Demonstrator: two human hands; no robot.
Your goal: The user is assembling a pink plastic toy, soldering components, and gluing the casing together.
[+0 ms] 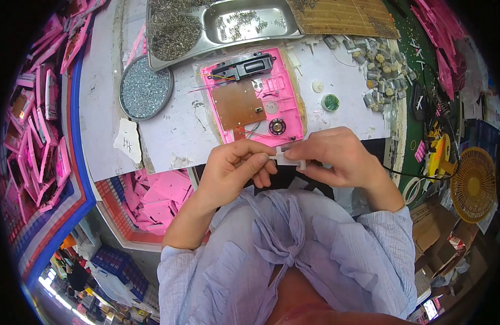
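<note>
Both hands meet just in front of a pink plastic housing, around a small white plastic part with short arms. My right hand grips this part between thumb and fingers. My left hand has its thumb and forefinger pinched at the part's left end; whether a smaller piece sits in that pinch is hidden. Inside the housing lie a brown circuit board, a black mechanism, a round speaker and thin wires.
Left of the housing stands a round dish of small metal pieces. Behind it is a steel tray with screws. Small metal motors lie heaped at right, near a green-filled tub. Pink shells fill a bin below.
</note>
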